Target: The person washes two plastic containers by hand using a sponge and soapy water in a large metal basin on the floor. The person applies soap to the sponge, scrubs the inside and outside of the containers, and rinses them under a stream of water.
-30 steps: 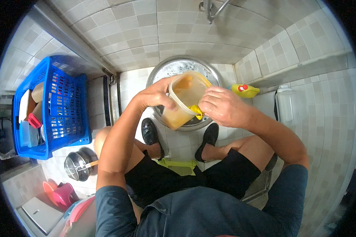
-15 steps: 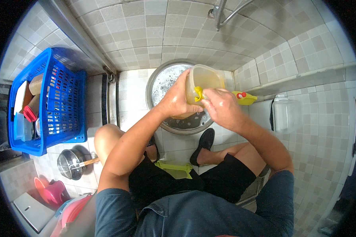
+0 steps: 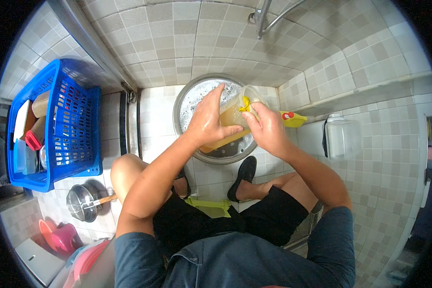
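Observation:
My left hand [image 3: 209, 120] grips the side of a translucent yellowish plastic container [image 3: 231, 117], holding it tilted over a round metal basin [image 3: 187, 103] of soapy water on the tiled floor. My right hand [image 3: 266, 127] presses a yellow sponge [image 3: 245, 103] against the container's rim. The container's lower part is hidden behind my hands. I sit low, with both knees apart and black slippers [image 3: 245, 175] on my feet just in front of the basin.
A blue plastic basket [image 3: 77, 134] holding several dishes stands at the left. A metal pot [image 3: 81, 201] with a wooden handle and a pink bowl [image 3: 57, 235] lie near my left knee. A yellow bottle [image 3: 293, 119] and a white jug [image 3: 343, 138] stand at the right.
Both hands with the container have moved away from me, out over the basin. The container has tipped further, its opening now turned to the right.

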Action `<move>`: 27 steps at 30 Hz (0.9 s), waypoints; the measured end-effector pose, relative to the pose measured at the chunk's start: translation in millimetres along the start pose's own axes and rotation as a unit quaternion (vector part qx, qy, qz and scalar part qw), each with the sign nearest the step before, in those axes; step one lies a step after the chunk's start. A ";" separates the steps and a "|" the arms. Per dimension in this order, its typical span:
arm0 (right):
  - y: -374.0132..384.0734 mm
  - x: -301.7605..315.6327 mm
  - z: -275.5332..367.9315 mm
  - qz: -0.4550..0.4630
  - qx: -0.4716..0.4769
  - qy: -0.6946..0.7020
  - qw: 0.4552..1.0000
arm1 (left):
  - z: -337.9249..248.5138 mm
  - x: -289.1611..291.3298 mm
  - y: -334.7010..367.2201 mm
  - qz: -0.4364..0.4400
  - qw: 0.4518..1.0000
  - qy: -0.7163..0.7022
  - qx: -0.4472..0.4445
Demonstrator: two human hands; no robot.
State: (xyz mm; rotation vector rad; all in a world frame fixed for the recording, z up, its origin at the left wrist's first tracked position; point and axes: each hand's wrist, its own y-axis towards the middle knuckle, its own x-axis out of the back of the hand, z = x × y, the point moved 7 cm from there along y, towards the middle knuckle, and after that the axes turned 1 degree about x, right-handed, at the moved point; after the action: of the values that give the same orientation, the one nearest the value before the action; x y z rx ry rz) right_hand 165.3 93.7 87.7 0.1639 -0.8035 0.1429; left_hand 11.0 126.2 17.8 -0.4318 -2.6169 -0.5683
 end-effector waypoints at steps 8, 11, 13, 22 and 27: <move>17.5 -7.0 -10.4 -0.073 -0.017 -0.024 0.997 | -16.3 -18.5 -14.8 -0.071 0.981 0.180 -0.013; 22.5 -7.4 -5.4 -0.075 -0.023 0.009 0.997 | -11.5 -12.0 -8.4 -0.070 0.982 0.173 -0.005; 20.4 -4.3 -0.6 -0.072 -0.029 0.014 0.997 | -13.5 -5.6 -4.1 -0.054 0.985 0.165 0.001; -7.9 -2.2 45.0 -0.022 0.141 -0.095 0.985 | -5.8 22.2 -0.3 -0.061 0.996 0.059 0.001; -24.4 3.8 33.1 0.069 0.288 -0.158 0.942 | -3.4 17.3 -5.5 0.021 0.999 -0.007 0.034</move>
State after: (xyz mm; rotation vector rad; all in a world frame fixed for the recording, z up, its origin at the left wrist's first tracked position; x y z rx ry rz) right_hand 149.3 63.5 110.8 0.6994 -1.0788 0.4952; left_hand -4.8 123.5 26.8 -0.4689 -2.6260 -0.4634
